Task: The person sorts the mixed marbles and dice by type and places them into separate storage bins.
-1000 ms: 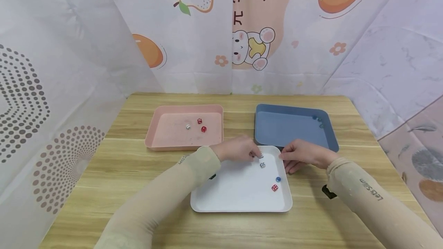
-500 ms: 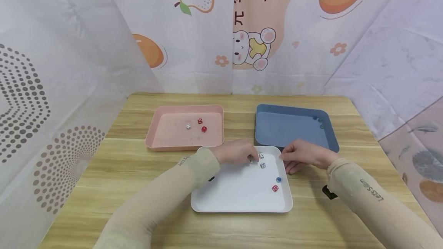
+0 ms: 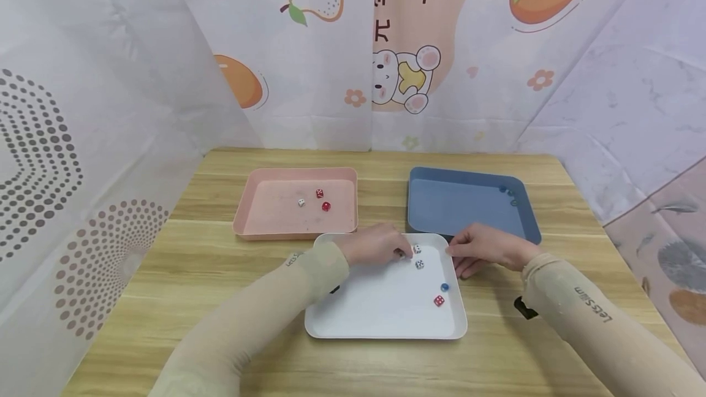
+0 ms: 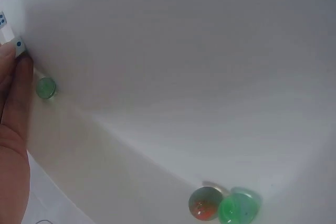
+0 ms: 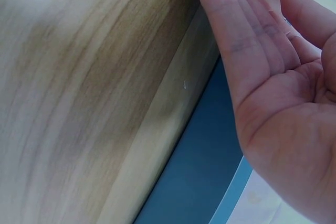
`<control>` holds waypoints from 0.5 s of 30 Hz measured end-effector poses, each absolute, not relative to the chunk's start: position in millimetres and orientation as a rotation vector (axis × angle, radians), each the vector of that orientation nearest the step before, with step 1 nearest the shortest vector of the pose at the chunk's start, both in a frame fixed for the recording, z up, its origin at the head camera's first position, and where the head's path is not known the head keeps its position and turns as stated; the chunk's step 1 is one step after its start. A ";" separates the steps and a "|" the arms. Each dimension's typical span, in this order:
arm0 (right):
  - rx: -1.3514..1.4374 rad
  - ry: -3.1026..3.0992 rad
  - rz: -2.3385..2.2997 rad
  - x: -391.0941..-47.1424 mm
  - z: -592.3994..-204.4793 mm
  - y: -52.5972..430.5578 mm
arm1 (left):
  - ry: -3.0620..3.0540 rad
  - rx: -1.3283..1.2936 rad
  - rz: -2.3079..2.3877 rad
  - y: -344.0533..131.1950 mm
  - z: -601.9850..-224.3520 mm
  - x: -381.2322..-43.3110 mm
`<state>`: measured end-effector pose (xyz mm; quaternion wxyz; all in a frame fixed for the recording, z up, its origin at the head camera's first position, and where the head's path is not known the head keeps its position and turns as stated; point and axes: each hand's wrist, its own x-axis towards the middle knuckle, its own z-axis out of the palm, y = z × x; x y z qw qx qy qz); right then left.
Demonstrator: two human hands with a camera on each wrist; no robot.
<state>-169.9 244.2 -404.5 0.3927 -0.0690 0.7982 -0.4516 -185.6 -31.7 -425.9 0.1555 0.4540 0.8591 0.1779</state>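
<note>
My left hand reaches over the far part of the white tray. In the left wrist view, its thumb and a finger pinch a white die with a blue dot, low over the tray floor. A green marble lies close by those fingers. Two white dice lie just right of the fingertips in the head view. With thumb above and fingers outside, my right hand grips the tray's far right rim. A blue marble and a red die lie near the right wall.
Behind the white tray at left is a pink tray holding a white die and two red pieces. A blue tray at back right holds several bluish-green pieces. Curtains stand behind the wooden table.
My left hand has drawn slightly left and nearer, away from the two white dice. My right hand stays on the tray's rim.
</note>
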 end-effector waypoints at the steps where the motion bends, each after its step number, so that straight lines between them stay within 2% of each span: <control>1: -0.175 2.026 -1.147 -169.9 -404.6 244.2 | 2.470 1.304 0.512 -31.4 -426.6 -185.5; 10: -0.174 2.033 -1.147 -170.3 -406.2 244.8 | 2.499 1.289 0.542 -28.5 -429.8 -185.6; 15: -0.175 2.030 -1.150 -170.5 -406.4 245.3 | 2.473 1.196 0.628 -29.3 -421.1 -184.8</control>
